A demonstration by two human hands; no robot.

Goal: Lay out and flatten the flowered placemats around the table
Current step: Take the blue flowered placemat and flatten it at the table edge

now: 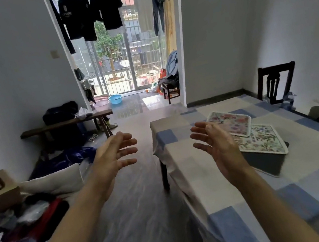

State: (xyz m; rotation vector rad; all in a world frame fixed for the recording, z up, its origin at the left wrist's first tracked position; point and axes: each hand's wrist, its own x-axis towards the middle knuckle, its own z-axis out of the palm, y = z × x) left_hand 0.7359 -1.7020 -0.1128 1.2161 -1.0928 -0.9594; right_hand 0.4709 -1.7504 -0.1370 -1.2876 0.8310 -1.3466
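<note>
Left hand [113, 156]: raised in the air left of the worktop, palm turned inward, fingers [125, 143] spread wide, holding nothing.
Right hand [217, 143]: raised over the worktop's near left edge, palm facing the left hand, fingers [199, 135] spread wide, holding nothing.
Worktop [239, 187]: covered by a cloth of blue, grey and cream squares.
Pink mat [231, 122]: lies on the worktop beyond the right hand, flowered, its near corner overlapping the green mat.
Green mat [263, 140]: lies on the worktop just right of the right hand, flowered, partly on top of a dark mat.
Dark mat [265, 163]: lowest of the stack on the worktop, plain.
Chair [274, 82]: stands at the worktop's far side.
</note>
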